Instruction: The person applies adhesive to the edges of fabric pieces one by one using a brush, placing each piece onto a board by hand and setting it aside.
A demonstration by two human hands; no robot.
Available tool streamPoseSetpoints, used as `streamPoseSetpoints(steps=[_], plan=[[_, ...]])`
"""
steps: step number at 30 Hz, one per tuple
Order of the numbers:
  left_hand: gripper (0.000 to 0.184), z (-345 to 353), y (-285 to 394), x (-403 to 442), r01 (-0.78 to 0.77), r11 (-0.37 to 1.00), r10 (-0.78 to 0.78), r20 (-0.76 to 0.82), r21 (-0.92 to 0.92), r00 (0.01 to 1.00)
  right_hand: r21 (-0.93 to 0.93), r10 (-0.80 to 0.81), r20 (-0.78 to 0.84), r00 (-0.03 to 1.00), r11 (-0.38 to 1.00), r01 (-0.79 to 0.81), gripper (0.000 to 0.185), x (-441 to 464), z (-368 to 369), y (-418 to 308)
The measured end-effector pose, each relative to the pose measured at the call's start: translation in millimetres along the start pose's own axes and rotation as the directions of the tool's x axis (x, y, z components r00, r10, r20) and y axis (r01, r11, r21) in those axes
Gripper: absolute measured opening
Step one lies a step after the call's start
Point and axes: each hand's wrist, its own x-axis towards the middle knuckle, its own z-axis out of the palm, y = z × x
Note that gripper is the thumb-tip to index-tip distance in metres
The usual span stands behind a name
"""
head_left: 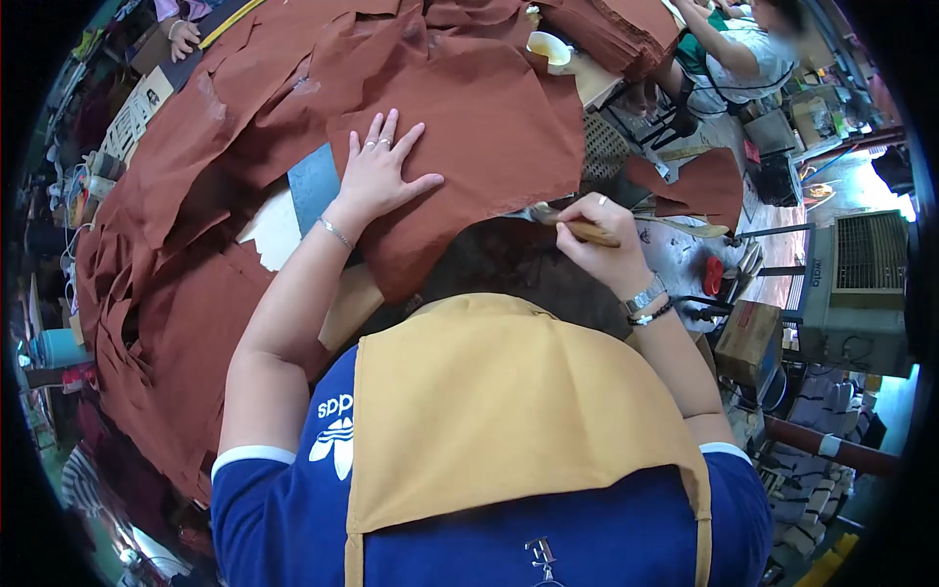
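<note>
My left hand [384, 176] lies flat with fingers spread on a reddish-brown sheet of leather or cloth [489, 122], pressing near its left side. In my right hand [604, 245] is a brush [590, 233] with a wooden handle, gripped between thumb and fingers. Its light-coloured tip meets the sheet's lower right edge. More reddish-brown pieces [176, 245] lie in a wide, creased heap beneath and left of the sheet. A blue-grey piece [314, 184] and a white piece [274, 231] show beside my left forearm.
A white cup [549, 49] with yellowish contents stands beyond the sheet, near a folded reddish-brown stack [611, 34]. Another person [738, 59] works at upper right, and a person's hand [183, 37] shows at upper left. A cardboard box [748, 342] and a grey machine [859, 289] stand right.
</note>
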Motion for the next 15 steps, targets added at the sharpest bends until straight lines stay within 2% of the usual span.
streamPoseSetpoints(steps=[2,3,6,8,9,12,13,15], plan=[[0.104,-4.9,3.2,-0.7,-0.004,1.0,0.004,0.004,0.007,1.0,0.076,-0.051,-0.044,0.998,0.996,0.054,0.01,15.4,9.7,-18.6],[0.104,-7.6,5.4,0.2,-0.005,1.0,0.004,0.003,0.012,1.0,0.126,-0.125,-0.03,0.992,0.984,0.128,0.011,23.8,21.8,-24.4],[0.105,-11.2,5.4,1.4,-0.006,1.0,0.006,0.023,-0.008,1.0,0.193,-0.132,0.063,0.989,0.974,0.118,0.012,21.1,44.6,-21.9],[0.106,-11.2,4.4,2.5,-0.01,1.0,0.01,0.03,-0.004,1.0,0.112,-0.087,0.131,0.987,0.991,0.073,0.012,14.3,22.2,-14.2],[0.106,-10.5,5.2,3.0,-0.006,1.0,0.006,0.032,-0.005,0.999,-0.01,-0.06,0.142,0.988,0.998,0.062,0.012,13.7,14.5,-12.7],[0.103,-11.0,4.9,6.0,-0.016,1.0,0.016,0.038,-0.011,0.999,0.074,-0.101,0.075,0.992,0.993,0.096,0.012,22.1,15.2,-25.5],[0.103,-9.9,4.6,6.9,-0.021,1.0,0.022,0.039,-0.013,0.999,0.174,-0.106,0.061,0.992,0.98,0.094,0.011,28.9,26.3,-33.8],[0.102,-7.9,2.1,10.1,-0.031,0.999,0.032,0.035,-0.013,0.999,0.21,-0.189,0.13,0.973,0.965,0.16,0.012,37.0,48.2,-36.2]])
